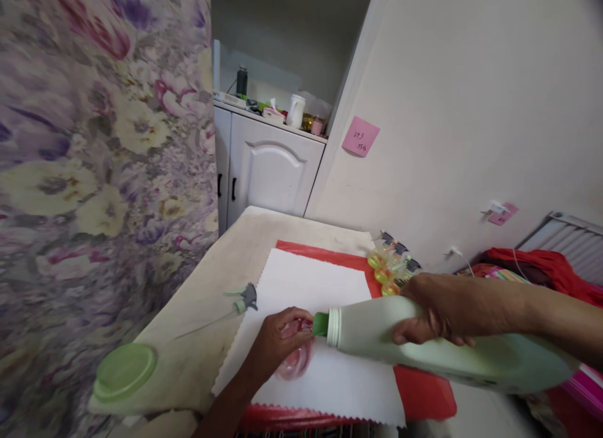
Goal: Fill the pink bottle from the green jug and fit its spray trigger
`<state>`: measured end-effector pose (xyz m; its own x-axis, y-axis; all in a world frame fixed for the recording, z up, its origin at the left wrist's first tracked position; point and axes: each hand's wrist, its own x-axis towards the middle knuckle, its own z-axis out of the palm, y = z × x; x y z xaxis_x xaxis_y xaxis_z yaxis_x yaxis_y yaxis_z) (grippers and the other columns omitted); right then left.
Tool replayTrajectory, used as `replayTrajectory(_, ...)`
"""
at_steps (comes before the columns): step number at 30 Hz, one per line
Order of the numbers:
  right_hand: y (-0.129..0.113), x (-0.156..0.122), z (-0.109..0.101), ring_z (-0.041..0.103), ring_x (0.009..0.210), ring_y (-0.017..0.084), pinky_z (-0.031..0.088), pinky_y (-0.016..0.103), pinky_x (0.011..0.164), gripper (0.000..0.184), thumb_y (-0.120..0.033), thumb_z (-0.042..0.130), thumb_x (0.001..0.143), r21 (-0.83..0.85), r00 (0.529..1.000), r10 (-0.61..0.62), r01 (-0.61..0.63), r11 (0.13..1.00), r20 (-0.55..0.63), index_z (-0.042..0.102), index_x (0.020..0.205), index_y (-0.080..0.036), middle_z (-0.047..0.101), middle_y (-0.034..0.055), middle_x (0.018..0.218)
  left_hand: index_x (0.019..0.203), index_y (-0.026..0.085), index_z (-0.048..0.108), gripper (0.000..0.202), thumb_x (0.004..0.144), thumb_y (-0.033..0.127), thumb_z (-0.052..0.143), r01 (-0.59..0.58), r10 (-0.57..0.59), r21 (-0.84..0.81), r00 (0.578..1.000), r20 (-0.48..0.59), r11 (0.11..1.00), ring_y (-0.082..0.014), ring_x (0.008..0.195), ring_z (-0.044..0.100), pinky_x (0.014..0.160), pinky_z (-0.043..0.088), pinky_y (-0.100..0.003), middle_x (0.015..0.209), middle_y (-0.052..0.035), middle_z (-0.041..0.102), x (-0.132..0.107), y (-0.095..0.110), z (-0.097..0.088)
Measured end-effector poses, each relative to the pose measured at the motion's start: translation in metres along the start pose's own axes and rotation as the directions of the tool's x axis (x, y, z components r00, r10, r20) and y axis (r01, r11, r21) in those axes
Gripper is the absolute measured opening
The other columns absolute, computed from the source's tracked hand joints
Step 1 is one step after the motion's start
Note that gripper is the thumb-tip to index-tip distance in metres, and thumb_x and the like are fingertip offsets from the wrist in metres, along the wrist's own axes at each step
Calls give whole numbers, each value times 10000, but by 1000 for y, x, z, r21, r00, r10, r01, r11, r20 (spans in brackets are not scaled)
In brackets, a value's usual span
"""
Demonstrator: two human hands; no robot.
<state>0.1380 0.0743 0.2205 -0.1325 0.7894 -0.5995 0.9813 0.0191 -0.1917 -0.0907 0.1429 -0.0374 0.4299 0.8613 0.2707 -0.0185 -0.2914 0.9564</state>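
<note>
The right hand (440,312) is clamping over the shoulder of a large pale green jug (471,356) and holding it tipped almost flat above the table, its long axis running from the lower right toward the left. Its green spout (320,323) is pointing straight at the left hand (277,344), which is curling shut around a small pink bottle (294,356) on the white cloth (311,281); whether spout and bottle are touching is too blurred to tell. The cloth is lying on a red mat (424,394) on a pale table (211,287), with a loose spray head (245,298) and a green cap (125,370) to the left and yellow spray bottles (389,271) by the wall, a floral curtain (94,174) hanging alongside
</note>
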Motion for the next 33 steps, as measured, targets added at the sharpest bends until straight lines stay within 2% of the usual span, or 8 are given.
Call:
replayTrajectory(9, -5, -2, -1, 473, 375, 87, 355, 194, 378, 456, -617, 575, 766, -29, 999, 35, -36, 999, -18, 548, 756, -162, 494, -50, 451, 897, 205, 706, 140, 762, 242, 704, 7, -7, -21, 1000, 0, 1000, -202, 880, 636, 827, 460, -288, 878, -16, 709, 1, 0, 1)
replayTrajectory(14, 1, 0, 0, 471, 381, 82, 357, 190, 382, 464, -613, 567, 775, -36, 1000, -8, 7, 999, -7, 551, 685, -159, 507, -37, 453, 901, 207, 706, 136, 771, 246, 696, 11, -11, -39, 1000, 5, 999, -200, 884, 634, 823, 462, -285, 882, -15, 709, 1, 1, 2)
replayTrajectory(17, 4, 1, -1, 484, 387, 86, 357, 187, 381, 487, -634, 572, 762, -51, 1000, -15, 14, 999, -16, 564, 711, -150, 522, -31, 461, 900, 211, 707, 141, 763, 245, 704, 7, -7, -25, 1000, -2, 1000, -193, 863, 633, 812, 459, -280, 869, -8, 706, 0, 0, 2)
replayTrajectory(20, 2, 1, -2, 489, 389, 91, 361, 190, 384, 493, -642, 568, 759, -55, 1000, -1, 0, 998, -19, 568, 753, -149, 520, -36, 464, 895, 212, 709, 137, 763, 247, 705, 2, -2, -24, 1000, -6, 1000, -189, 854, 633, 803, 459, -273, 858, -4, 704, 0, -1, 3)
replayTrajectory(33, -3, 0, -2, 476, 384, 81, 351, 179, 371, 469, -624, 574, 764, -53, 1000, 4, -4, 999, -1, 535, 680, -164, 503, -44, 455, 892, 205, 709, 135, 764, 247, 697, -5, 5, -40, 1000, 1, 999, -193, 855, 637, 803, 464, -273, 860, -9, 714, 1, 3, 0)
